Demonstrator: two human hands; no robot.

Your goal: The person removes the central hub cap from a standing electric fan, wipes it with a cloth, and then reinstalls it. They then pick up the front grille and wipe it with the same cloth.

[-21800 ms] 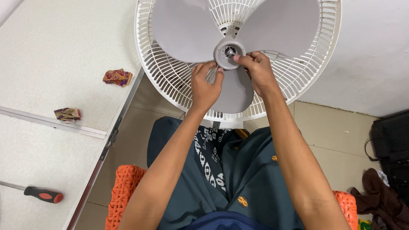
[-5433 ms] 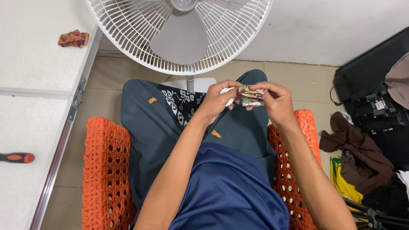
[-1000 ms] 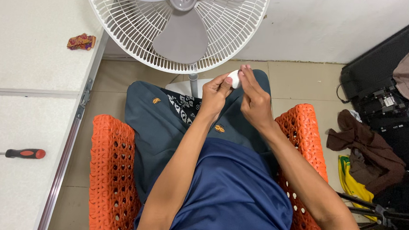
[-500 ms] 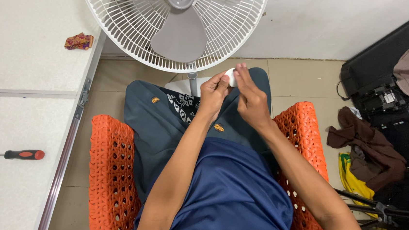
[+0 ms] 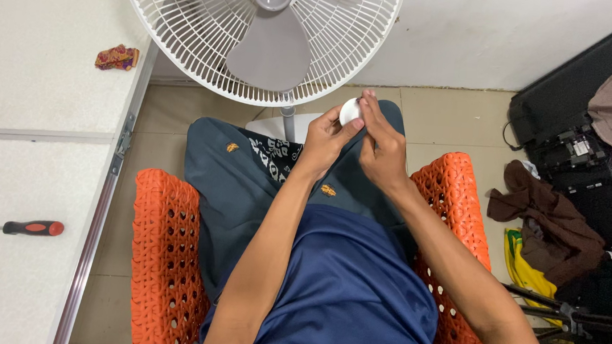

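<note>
We see both hands raised together above the lap, just near of the fan's lower rim. The left hand (image 5: 325, 136) has its fingers (image 5: 352, 127) clamped around a small white round cap (image 5: 348, 110), thumb and fingertips closed on its edge. The right hand (image 5: 384, 145) stands just to the right of it, fingers held together and pointing far, their tips touching the cap's right side; we cannot tell whether they truly grip it or only rest against it

The cap sits between the two hands, in front of the white pedestal fan (image 5: 208, 33), whose grey blades (image 5: 270, 49) show behind an open wire guard (image 5: 346, 37). The fan's pole and base (image 5: 288, 123) stand on the tiled floor just left of the hands

The person sits in an orange perforated chair (image 5: 161, 255), in a blue shirt and dark patterned shorts. To the left runs a pale worktop (image 5: 34, 19) with a crumpled red wrapper (image 5: 117, 57) at the far side and a screwdriver (image 5: 21, 227) with a red and black handle nearer. At the right lie a brown cloth (image 5: 546, 220) and dark bags
</note>
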